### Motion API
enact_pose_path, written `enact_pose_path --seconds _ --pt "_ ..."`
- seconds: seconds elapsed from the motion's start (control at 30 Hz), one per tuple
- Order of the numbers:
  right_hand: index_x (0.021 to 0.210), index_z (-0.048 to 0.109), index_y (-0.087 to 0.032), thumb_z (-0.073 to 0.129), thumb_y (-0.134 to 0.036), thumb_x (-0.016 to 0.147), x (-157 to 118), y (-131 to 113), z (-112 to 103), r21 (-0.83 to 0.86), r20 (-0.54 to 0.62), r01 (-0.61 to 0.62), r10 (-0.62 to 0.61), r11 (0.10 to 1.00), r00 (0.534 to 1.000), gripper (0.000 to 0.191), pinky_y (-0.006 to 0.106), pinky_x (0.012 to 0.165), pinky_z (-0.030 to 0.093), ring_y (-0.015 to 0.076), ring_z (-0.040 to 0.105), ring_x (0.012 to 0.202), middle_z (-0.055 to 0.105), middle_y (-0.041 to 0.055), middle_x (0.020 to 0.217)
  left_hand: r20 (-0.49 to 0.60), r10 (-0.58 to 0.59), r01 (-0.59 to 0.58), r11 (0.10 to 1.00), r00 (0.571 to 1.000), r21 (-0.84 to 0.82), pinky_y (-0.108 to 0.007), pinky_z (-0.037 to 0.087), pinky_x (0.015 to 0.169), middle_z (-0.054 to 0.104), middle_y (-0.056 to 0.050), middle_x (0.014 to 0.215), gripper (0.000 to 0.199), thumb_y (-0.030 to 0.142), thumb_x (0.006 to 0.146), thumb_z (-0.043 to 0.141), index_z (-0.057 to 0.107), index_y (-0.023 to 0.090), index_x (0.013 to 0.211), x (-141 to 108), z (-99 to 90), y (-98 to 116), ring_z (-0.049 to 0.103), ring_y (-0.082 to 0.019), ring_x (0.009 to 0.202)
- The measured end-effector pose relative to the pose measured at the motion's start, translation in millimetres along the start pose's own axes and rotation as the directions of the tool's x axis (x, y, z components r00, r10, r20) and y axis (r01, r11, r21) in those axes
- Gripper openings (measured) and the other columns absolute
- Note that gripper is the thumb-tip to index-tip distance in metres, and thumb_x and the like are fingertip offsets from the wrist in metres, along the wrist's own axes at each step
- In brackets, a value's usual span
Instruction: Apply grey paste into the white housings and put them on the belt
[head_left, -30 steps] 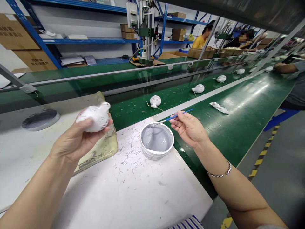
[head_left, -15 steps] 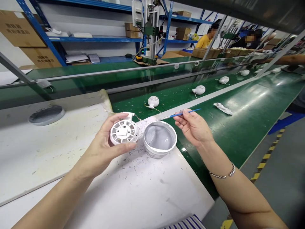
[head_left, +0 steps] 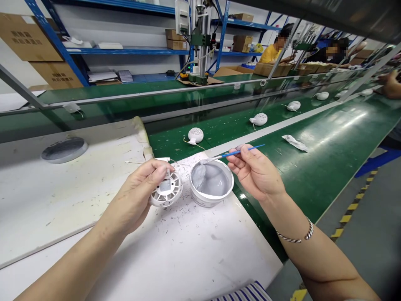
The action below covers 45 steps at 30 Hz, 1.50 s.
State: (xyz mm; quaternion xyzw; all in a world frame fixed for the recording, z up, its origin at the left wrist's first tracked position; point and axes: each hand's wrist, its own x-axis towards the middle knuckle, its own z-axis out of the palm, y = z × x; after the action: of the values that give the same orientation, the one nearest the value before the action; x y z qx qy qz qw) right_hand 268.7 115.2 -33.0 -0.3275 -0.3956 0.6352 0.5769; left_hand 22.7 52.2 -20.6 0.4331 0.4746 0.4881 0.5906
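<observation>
My left hand (head_left: 138,190) holds a round white vented part (head_left: 166,192) by its upper edge, thumb on its face; a grey patch shows at the part's centre. Thin wires come out behind the fingers. My right hand (head_left: 255,171) pinches a blue-handled brush (head_left: 230,154), whose grey-coated tip lies over the left rim of a white tub (head_left: 208,202). Grey paste (head_left: 216,179) fills part of the tub, just right of the vented part.
A grey round lid (head_left: 64,150) lies on the white board at left. Several white round parts with wires, one nearest (head_left: 196,136), sit along the green line. A crumpled white packet (head_left: 295,143) lies at right. Two people work at the back; a machine (head_left: 199,42) stands behind.
The vented part has tilted and moved slightly down and right in my left hand, whose thumb is now on its face. Grey now shows at its centre. The brush tip has shifted slightly left and carries more grey paste.
</observation>
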Motion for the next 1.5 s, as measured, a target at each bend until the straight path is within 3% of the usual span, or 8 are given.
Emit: enact_pose_path --seconds 0.3,0.53,0.63,0.8,1.07,1.23,1.37,1.5 --pt "0.098 0.068 -0.027 0.060 -0.018 0.093 -39.6 13.2 22.9 -0.136 0.300 0.522 -0.467 0.842 0.832 0.013 0.030 0.079 0.064 0.0144 0.073 0.090 0.075 -0.0004 0.092 -0.032 -0.049 0.049 0.999 0.998 -0.025 -0.014 0.040 0.052 0.060 0.001 0.077 0.031 0.053 0.085 0.064 0.067 0.024 0.094 -9.3 14.4 0.0 0.049 -0.008 0.062" --pt "0.116 0.062 -0.015 0.053 -0.001 0.089 -41.2 5.5 14.3 -0.167 0.759 0.904 -0.534 0.393 0.372 0.031 0.035 0.084 0.062 0.0205 0.072 0.103 0.075 0.0125 0.104 -0.015 -0.059 0.058 0.997 0.998 -0.048 -0.013 0.041 0.053 0.058 0.002 0.075 0.028 0.052 0.086 0.063 0.068 0.025 0.094 -9.9 18.1 1.3 0.048 -0.008 0.062" --pt "0.107 0.063 -0.011 0.059 -0.001 0.086 -45.2 -10.1 13.9 -0.174 0.861 0.958 -0.437 0.229 0.261 0.023 0.033 0.087 0.060 0.0201 0.071 0.106 0.076 0.0158 0.102 -0.028 -0.047 0.046 0.999 0.998 -0.026 -0.013 0.039 0.051 0.056 0.003 0.074 0.028 0.052 0.087 0.062 0.068 0.026 0.095 -10.6 16.3 1.6 0.045 -0.008 0.060" --pt "0.097 0.065 -0.021 0.064 -0.009 0.086 -50.3 -22.9 14.5 -0.273 0.863 0.956 -0.411 0.108 0.293 0.017 0.031 0.073 0.059 0.0181 0.075 0.092 0.079 0.0050 0.096 -0.028 -0.058 0.058 0.998 0.998 -0.005 -0.016 0.043 0.056 0.061 0.001 0.081 0.031 0.054 0.085 0.062 0.067 0.025 0.095 -10.4 12.4 1.9 0.052 -0.010 0.067" --pt "0.117 0.064 -0.035 0.050 -0.019 0.098 -45.7 -0.6 9.6 -0.252 0.428 0.846 -0.730 0.470 0.533 0.029 0.031 0.062 0.060 0.0148 0.071 0.076 0.073 0.0014 0.104 0.199 -0.173 0.193 0.978 0.964 -0.085 -0.019 0.045 0.056 0.067 -0.002 0.082 0.043 0.061 0.090 0.050 0.069 0.025 0.100 -15.5 10.9 2.2 0.057 -0.012 0.065" --pt "0.110 0.067 -0.027 0.069 -0.017 0.087 -44.1 0.6 16.9 -0.307 0.785 0.914 -0.471 0.266 0.401 0.025 0.024 0.077 0.059 0.0133 0.067 0.093 0.069 0.0018 0.106 0.438 -0.270 0.299 0.954 0.857 0.005 -0.028 0.051 0.074 0.069 -0.006 0.091 0.052 0.063 0.093 0.037 0.069 0.025 0.107 -28.4 14.3 -1.7 0.064 -0.019 0.082" --pt "0.105 0.067 -0.021 0.068 -0.017 0.088 -43.0 -3.7 25.7 -0.266 0.853 0.933 -0.392 0.241 0.344 0.017 0.020 0.073 0.058 0.0101 0.067 0.083 0.072 0.0013 0.090 0.458 -0.208 0.154 0.976 0.864 0.154 -0.038 0.046 0.096 0.066 -0.009 0.113 0.048 0.056 0.096 0.036 0.069 0.027 0.113 -33.9 11.5 -8.5 0.057 -0.026 0.110" --pt "0.097 0.070 -0.015 0.063 -0.011 0.089 -42.3 -13.1 26.0 -0.240 0.894 0.970 -0.378 0.047 0.240 0.011 0.024 0.071 0.058 0.0130 0.065 0.080 0.073 0.0034 0.085 0.430 -0.210 0.145 0.973 0.878 0.179 -0.036 0.047 0.088 0.062 -0.008 0.119 0.039 0.052 0.096 0.043 0.064 0.029 0.120 -32.8 12.4 -6.2 0.056 -0.025 0.107"
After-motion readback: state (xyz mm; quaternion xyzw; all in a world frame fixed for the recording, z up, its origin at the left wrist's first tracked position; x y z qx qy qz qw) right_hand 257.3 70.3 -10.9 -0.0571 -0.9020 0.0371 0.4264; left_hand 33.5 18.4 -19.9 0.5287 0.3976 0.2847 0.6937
